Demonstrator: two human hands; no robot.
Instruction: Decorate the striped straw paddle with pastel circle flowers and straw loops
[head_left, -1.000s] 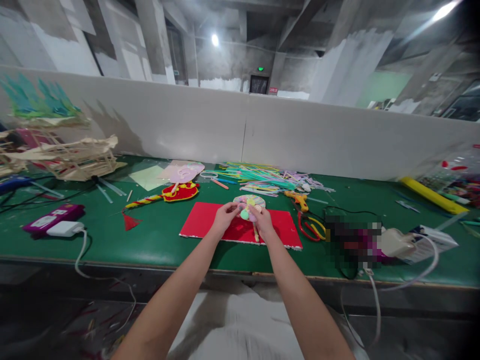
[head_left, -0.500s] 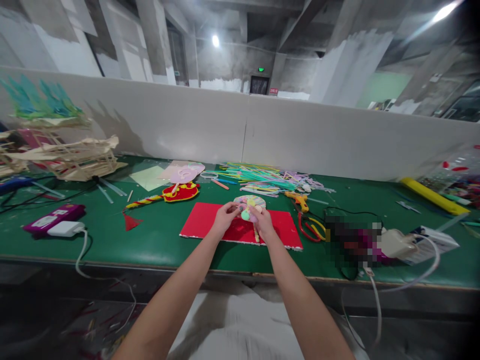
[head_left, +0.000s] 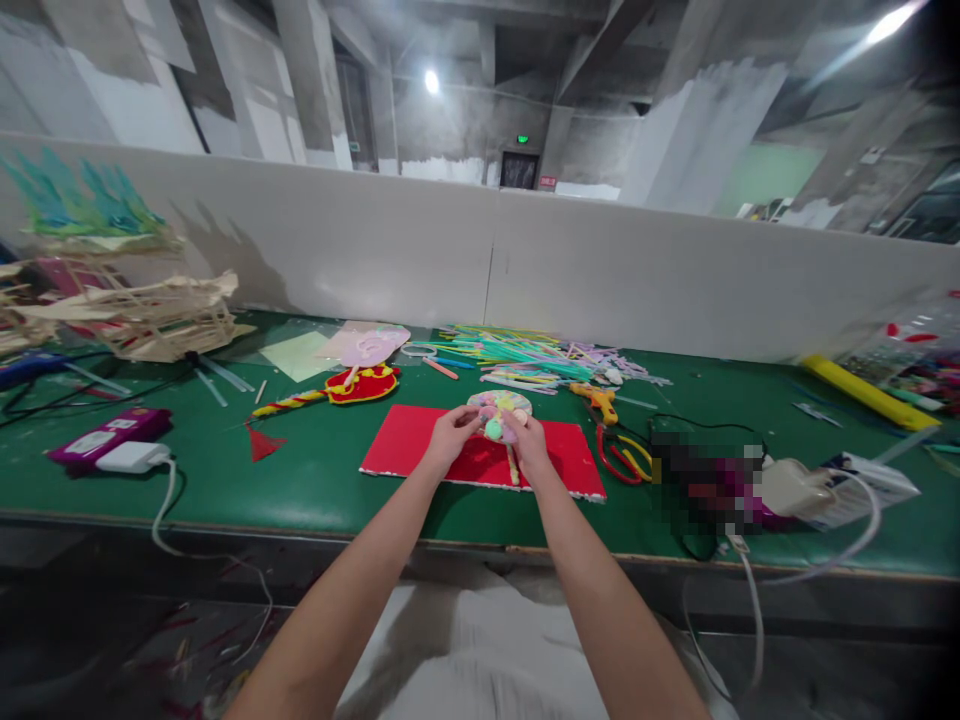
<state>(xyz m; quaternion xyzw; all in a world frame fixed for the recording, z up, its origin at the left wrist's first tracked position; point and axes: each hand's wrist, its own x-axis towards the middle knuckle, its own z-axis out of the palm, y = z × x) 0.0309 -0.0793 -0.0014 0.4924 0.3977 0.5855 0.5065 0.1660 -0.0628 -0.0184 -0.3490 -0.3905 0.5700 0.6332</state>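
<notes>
A round pastel craft piece (head_left: 495,428) with a mint-green ball and pink and yellow parts is between my hands. My left hand (head_left: 452,436) pinches its left edge, fingers closed. On its right edge are the closed fingers of my right hand (head_left: 527,440). Behind it shows the rim of a pale patterned disc (head_left: 517,400), and a thin yellowish stick (head_left: 513,466) points down toward me. Under both hands lies a red board (head_left: 397,440) on the green table (head_left: 300,490).
Pastel pipe cleaners (head_left: 510,355) lie behind the board. A yellow glue gun (head_left: 598,402) and red-handled pliers (head_left: 619,462) are to its right. Leftward are a red-and-yellow fan (head_left: 364,385), a purple power strip (head_left: 109,440) and a wooden-stick model (head_left: 157,315).
The craft piece has shifted and turned very slightly between my fingers. Both hands keep nearly the same place.
</notes>
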